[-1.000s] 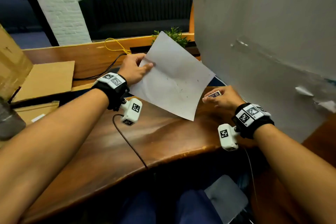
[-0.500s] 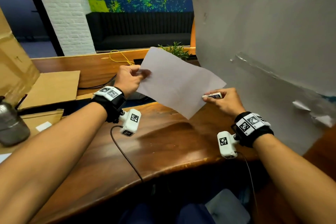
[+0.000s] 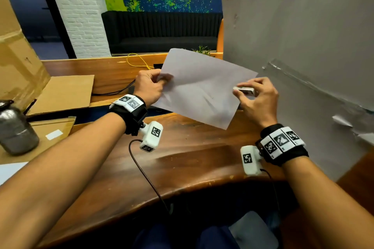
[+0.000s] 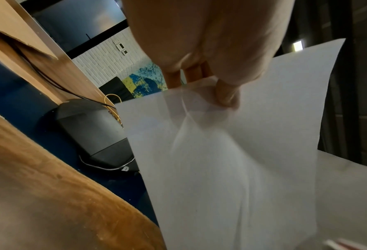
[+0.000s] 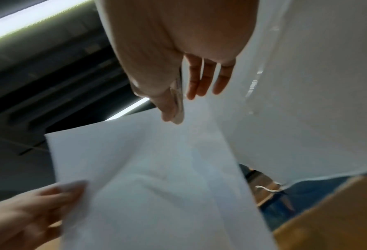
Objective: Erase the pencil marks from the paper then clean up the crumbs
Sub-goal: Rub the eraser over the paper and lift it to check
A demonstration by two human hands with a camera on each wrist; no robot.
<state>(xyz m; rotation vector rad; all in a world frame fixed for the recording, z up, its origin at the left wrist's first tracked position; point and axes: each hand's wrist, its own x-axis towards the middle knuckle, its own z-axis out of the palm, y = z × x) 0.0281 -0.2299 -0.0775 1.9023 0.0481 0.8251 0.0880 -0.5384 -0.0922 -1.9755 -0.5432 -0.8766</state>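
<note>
A white sheet of paper hangs in the air above the wooden desk, tilted, with a faint dark mark near its middle. My left hand pinches its left edge between thumb and fingers; the left wrist view shows the thumb on the paper. My right hand grips a small white eraser at the sheet's right edge. In the right wrist view the eraser sits between thumb and forefinger just above the paper. Whether the right hand also holds the sheet I cannot tell.
A large grey board stands upright on the right, close to my right hand. Cardboard boxes and a flat cardboard sheet lie at the left, with a dark metal flask. A black cable crosses the desk.
The paper has been lifted off the desk and raised to a flatter tilt. My right hand with the eraser has risen to the sheet's right edge. The head view has tipped upward.
</note>
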